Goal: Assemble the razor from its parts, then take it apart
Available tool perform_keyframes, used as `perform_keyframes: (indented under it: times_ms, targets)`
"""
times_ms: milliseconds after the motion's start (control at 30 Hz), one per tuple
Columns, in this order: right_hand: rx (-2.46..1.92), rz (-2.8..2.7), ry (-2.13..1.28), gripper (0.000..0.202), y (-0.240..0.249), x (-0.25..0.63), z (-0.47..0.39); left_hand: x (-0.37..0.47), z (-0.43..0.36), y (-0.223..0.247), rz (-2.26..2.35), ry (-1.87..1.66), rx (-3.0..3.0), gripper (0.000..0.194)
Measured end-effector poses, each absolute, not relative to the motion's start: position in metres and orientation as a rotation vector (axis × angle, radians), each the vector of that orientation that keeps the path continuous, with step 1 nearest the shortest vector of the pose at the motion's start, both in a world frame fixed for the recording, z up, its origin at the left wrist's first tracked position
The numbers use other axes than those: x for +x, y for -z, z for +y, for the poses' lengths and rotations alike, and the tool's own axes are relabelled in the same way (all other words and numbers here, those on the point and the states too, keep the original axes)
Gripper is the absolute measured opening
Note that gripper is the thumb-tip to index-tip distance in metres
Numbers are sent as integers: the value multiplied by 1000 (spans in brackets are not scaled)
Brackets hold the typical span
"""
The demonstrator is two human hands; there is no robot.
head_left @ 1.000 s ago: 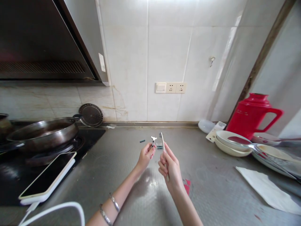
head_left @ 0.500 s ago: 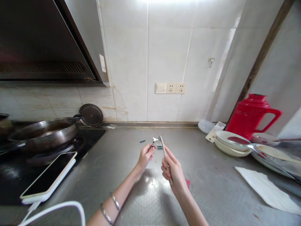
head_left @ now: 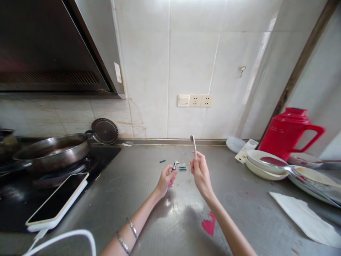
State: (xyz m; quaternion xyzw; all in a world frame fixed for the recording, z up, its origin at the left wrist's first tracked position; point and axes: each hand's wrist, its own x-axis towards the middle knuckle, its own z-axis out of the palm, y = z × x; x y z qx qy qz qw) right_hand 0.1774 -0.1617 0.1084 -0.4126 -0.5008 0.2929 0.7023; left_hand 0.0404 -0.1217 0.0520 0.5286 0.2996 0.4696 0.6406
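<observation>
A toothbrush [head_left: 194, 146] with a pale handle and dark bristles stands nearly upright in my right hand [head_left: 201, 173], fingers wrapped round its handle. My left hand [head_left: 165, 180] pinches a small razor [head_left: 174, 166] with a silver head and dark handle; its lower part is hidden in the fingers. Just past the left hand, a clear case [head_left: 182, 168] with dark teal strips lies on the counter. A single dark teal strip [head_left: 162, 161] lies further left. The toothbrush and razor are apart.
A steel pan [head_left: 53, 151] stands on the stove at left, with a phone [head_left: 57, 201] and its white cable [head_left: 77, 233] nearer me. At right are a red thermos jug [head_left: 285, 133], stacked bowls [head_left: 263, 169] and a white paper sheet [head_left: 303, 217]. A red heart-shaped patch [head_left: 209, 224] marks the counter.
My right hand has moved right and away from the razor, bringing the toothbrush upright. The red patch has come into fuller view. My left hand still holds the razor in nearly the same place.
</observation>
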Motion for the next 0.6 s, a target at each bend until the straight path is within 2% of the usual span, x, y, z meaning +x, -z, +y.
perform_keyframes:
  times_ms: [267, 600]
  targets:
    - [-1005, -1386, -422, 36, -110, 214, -95, 44, -120, -47, 698, -1070, 1166, 37]
    - [-1308, -1326, -409, 59, -64, 234, -79, 49, -102, -40, 738, -1076, 1172, 39]
